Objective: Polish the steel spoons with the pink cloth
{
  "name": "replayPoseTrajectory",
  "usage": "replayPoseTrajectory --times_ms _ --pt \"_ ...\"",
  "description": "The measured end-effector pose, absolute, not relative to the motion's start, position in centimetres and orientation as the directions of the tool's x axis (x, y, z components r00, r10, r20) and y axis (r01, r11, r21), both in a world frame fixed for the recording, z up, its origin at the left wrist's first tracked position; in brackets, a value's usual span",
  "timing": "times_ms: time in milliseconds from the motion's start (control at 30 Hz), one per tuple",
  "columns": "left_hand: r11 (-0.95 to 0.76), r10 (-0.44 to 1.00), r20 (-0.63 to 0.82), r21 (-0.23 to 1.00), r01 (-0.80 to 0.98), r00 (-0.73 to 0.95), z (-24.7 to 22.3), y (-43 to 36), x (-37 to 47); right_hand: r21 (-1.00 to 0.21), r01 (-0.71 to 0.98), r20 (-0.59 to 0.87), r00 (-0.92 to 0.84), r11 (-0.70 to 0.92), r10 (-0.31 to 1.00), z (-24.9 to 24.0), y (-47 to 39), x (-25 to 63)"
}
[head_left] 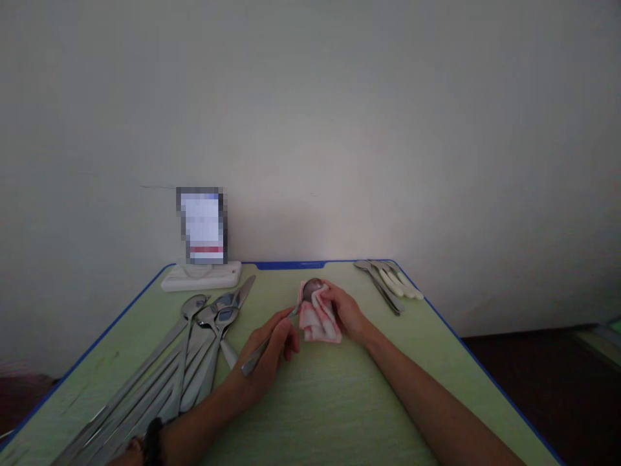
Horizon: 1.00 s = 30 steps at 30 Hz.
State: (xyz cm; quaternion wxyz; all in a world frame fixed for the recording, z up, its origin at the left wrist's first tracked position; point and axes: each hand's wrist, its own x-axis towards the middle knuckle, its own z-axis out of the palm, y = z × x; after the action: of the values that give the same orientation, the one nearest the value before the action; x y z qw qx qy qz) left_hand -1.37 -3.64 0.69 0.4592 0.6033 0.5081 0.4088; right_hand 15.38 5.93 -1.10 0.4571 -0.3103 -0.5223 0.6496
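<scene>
A metal spoon (312, 289) lies across my left hand (272, 346), its handle gripped between thumb and fingers and its end sticking out toward me. The spoon's bowl points away and rests against a pink and white cloth (321, 320). My right hand (347, 310) is closed on that cloth and presses it to the right side of the bowl. Part of the cloth hangs down below the bowl. The right fingertips are hidden behind the cloth and bowl.
Left of my left arm lies a pile of spoons and knives (194, 349). At the back right are spoons (383, 291) and white-handled cutlery (400, 285). A white stand (201, 277) holds a blurred screen (204, 223) before the wall. The green table (359, 401) has a blue edge.
</scene>
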Motion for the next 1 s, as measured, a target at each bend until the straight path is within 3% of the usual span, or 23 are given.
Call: replayPoseTrajectory --times_ms 267,733,867,1000 --pt "-0.096 0.980 0.047 0.964 0.249 0.193 0.7 -3.7 -1.4 -0.969 -0.218 0.021 -0.546 -0.117 0.838 -0.5 5.7 16.0" --pt "-0.173 0.967 0.096 0.927 0.333 0.236 0.6 -3.7 -1.5 -0.966 -0.236 -0.038 -0.285 -0.109 0.958 -0.5 5.6 15.1" --pt "-0.175 0.966 0.100 0.931 0.320 0.238 0.6 -3.7 -1.5 -0.999 -0.039 0.027 -0.199 0.019 0.980 -0.5 5.4 14.9" --pt "-0.152 0.966 0.086 0.951 0.271 0.242 0.4 -3.6 -1.5 -0.938 0.265 0.216 -0.056 0.224 0.975 -0.3 4.9 14.7"
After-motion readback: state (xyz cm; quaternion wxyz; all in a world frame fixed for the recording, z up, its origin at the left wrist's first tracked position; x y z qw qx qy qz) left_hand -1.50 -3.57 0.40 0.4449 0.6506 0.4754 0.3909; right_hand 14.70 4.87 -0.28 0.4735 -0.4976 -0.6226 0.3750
